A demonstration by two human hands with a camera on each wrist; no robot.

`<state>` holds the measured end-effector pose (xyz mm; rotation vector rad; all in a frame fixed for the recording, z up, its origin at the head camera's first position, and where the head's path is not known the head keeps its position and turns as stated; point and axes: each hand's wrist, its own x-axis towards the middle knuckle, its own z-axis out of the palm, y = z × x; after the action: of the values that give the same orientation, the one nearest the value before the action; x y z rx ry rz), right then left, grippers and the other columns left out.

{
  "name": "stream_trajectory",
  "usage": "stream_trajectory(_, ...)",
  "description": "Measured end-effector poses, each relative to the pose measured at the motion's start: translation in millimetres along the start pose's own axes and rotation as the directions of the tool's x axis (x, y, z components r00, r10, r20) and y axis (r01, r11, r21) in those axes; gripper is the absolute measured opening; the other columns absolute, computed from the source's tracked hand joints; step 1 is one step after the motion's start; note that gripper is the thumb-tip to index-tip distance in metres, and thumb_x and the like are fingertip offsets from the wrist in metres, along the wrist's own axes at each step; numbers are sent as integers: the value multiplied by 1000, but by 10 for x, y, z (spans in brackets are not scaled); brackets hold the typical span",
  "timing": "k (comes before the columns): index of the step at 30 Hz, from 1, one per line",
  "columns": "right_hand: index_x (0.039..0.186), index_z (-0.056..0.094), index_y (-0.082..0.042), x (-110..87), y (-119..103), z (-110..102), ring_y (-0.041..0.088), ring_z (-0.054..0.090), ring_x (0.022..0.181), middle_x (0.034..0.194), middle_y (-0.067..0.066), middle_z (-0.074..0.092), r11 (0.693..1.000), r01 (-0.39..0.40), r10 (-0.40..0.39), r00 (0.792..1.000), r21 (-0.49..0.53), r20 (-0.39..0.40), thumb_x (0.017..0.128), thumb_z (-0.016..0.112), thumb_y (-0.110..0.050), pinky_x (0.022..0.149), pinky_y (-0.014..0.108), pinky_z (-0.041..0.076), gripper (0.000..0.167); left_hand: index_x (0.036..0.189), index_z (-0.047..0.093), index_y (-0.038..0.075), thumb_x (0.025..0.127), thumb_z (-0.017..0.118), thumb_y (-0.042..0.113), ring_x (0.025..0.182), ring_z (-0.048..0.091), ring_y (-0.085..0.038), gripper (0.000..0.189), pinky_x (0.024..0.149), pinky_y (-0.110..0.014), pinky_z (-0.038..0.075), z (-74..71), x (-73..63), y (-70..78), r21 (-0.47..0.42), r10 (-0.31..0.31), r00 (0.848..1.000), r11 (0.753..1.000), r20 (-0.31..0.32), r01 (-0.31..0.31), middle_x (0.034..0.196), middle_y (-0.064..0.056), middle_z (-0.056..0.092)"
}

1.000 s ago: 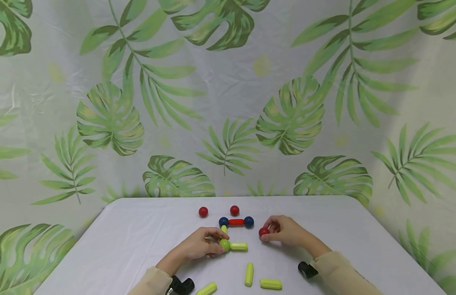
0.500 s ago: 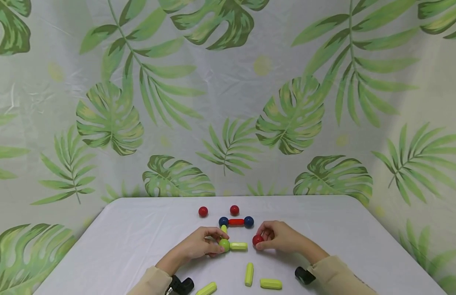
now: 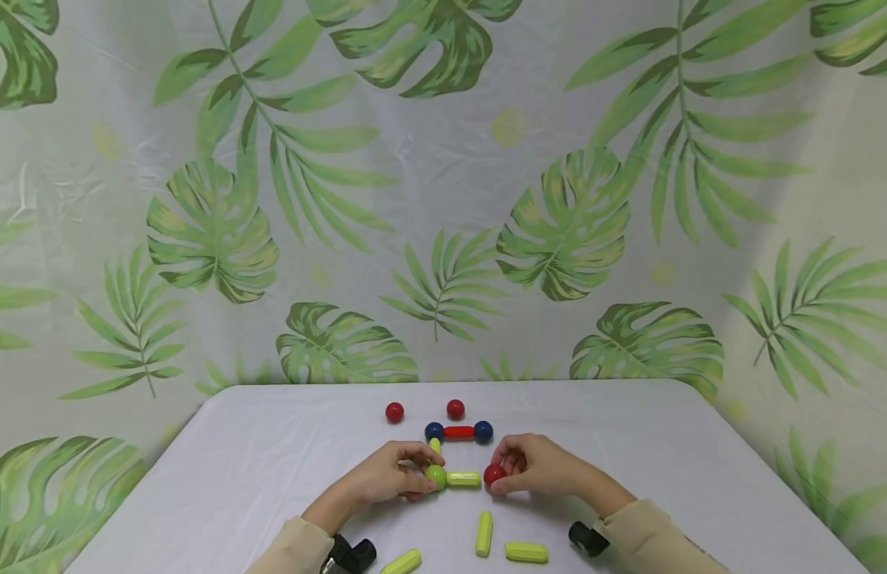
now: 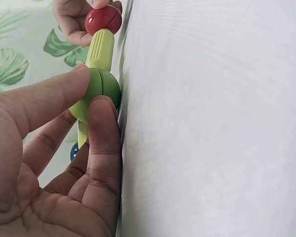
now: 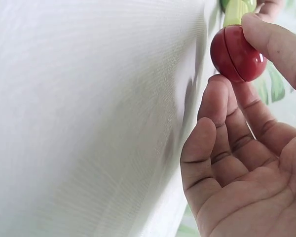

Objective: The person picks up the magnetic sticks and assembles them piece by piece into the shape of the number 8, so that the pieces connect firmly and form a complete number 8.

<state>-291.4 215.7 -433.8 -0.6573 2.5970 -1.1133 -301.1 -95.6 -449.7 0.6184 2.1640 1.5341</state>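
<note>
Pinching a red ball (image 3: 495, 475) at the end of a lime rod (image 3: 463, 479)

Low over the white worktop (image 3: 271, 446), the right hand (image 3: 547, 467) grips the red ball between thumb and fingertips, just beside the rod's free end — whether the two touch is hard to tell. At the rod's other end the left hand (image 3: 382, 477) pinches a green ball (image 3: 436, 477), thumb and forefinger on opposite sides. From that ball a second lime rod (image 3: 435, 446) runs away to a blue ball (image 3: 434, 431), which a red rod (image 3: 459, 433) links to a matching blue ball (image 3: 483, 432).

The held balls look hard, glossy and probably light: little to crush, but likely to slip or roll under an off-centre grip. Fingers set across the widest part, thumb opposite, seem best, leaving the face toward the rod uncovered. The rods look stiff, and their grooves should give some purchase at mid-length. Joints are probably the weak spot — so the green ball wants a steady hold rather than a hard squeeze.

Two loose red balls (image 3: 394, 412) (image 3: 455, 409) lie farther off; three loose lime rods (image 3: 484, 533) (image 3: 526, 552) (image 3: 402, 561) lie nearer the person.
</note>
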Motion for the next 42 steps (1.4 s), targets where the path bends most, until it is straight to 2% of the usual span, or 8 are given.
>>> stream_trajectory(29,105,68,-13,-5,-27,36,12,54,78,86,-1,61,1000,10,-10,1000,6,18,89,89,-24,66,20,42,29,128,72,4,96,79,9,76,61,-11,33,69,-23,54,-11,4,26,6,-4,1000,1000,29,4,106,-5,61)
stream_trajectory(37,107,67,-15,-8,-22,39,12,54,78,86,-2,61,1000,10,-10,1000,-2,14,90,89,-26,66,21,43,30,127,71,6,97,79,10,75,62,-13,31,68,-26,55,-18,7,73,65,-12,999,998,39,10,106,-6,63)
stream_trajectory(42,110,67,-15,-23,-16,24,12,54,78,87,-1,62,1000,21,-21,1000,-7,17,91,87,-27,66,21,43,30,134,65,10,101,76,19,77,66,-16,36,65,-30,56,-28,8,123,124,-9,999,992,40,4,109,-7,65)
